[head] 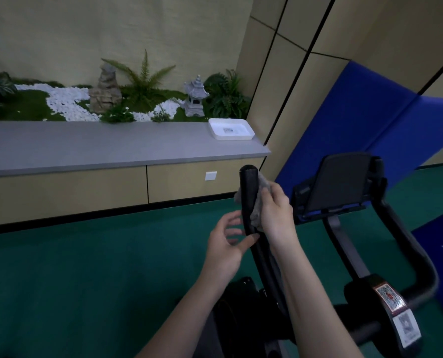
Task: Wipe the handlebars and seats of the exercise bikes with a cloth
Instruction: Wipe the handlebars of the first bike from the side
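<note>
The black left handlebar (248,187) of an exercise bike rises in the middle of the view. A grey cloth (260,202) is wrapped around its upper part, and my right hand (274,213) presses that cloth against the bar. My left hand (225,244) sits just below, fingers spread, its thumb touching the bar. The bike's dark console screen (341,184) stands to the right, with the right handlebar (406,244) curving down beyond it. No seat is in view.
A long grey-topped cabinet (111,146) runs along the wall with a white tray (230,129) at its right end. Behind it lies a rock garden with a stone lantern (195,99). Blue mats (370,112) lean against the right wall. Green carpet (86,267) covers the floor.
</note>
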A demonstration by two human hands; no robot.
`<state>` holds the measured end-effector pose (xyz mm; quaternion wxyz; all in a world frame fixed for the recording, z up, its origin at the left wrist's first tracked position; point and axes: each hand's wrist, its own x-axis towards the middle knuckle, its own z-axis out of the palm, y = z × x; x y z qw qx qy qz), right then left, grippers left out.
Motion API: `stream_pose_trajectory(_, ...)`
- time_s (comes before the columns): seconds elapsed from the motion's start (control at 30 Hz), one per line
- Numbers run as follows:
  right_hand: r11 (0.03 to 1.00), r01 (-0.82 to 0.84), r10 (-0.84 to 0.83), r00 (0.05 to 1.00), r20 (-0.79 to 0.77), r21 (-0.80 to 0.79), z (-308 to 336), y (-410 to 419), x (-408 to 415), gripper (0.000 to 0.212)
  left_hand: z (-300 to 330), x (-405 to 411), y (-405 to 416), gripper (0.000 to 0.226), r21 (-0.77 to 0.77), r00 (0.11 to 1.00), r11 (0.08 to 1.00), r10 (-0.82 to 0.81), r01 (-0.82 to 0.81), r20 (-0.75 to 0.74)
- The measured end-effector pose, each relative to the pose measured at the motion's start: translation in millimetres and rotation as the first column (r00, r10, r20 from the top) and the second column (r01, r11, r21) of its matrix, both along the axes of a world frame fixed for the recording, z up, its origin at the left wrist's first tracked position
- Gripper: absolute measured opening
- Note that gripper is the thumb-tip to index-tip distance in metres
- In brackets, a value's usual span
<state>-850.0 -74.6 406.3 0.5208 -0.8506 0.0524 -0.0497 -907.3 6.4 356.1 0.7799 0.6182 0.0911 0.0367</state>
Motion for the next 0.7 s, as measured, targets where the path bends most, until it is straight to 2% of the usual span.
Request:
stream_pose_trajectory(0.1,0.997,0.037,-0.039,0.999,0.02,0.067,3.1,3.6,3.0,0.024,0.4,-0.4,-0.8,0.045,-0.008,1.0,1.0,-0.002,0.002,-0.001)
stream_pose_trajectory(0.2,0.997,0.043,-0.047,0.996,0.069,0.061,8.6,5.8,8.3,0.022,0.4,1.3,-0.5,0.046,-0.004,1.0,1.0,-0.008,0.008,-0.009)
stream_pose_trajectory(0.27,1.0,0.003,-0.004,0.998,0.07,0.014,3.8,0.1,5.5,0.024,0.1,1.8,0.3,0.046,0.0,1.0,1.0,-0.012,0.012,-0.005)
stream_pose_trajectory(0.4,0.981,-0.047,0.064,0.994,0.086,-0.187,-7.0,-15.1,-8.5,0.022,-2.1,2.7,2.3,0.046,0.006,1.0,1.0,-0.02,0.02,0.012)
stream_pose_trajectory(0.5,0.961,-0.015,0.072,0.978,0.198,-0.276,-4.2,-17.7,-17.1,0.019,-2.3,2.9,3.2,0.046,0.004,0.999,0.999,-0.032,0.032,0.014)
stream_pose_trajectory(0.63,0.965,0.086,0.015,0.925,0.379,-0.247,5.4,-16.6,-26.2,0.014,-2.2,4.0,3.1,0.045,-0.009,0.999,0.999,-0.033,0.033,0.011)
stream_pose_trajectory(0.7,0.975,0.08,0.02,0.9,0.435,-0.21,12.1,-15.7,-26.2,0.013,-2.8,4.3,2.5,0.046,-0.028,1.0,0.999,-0.023,0.023,0.011)
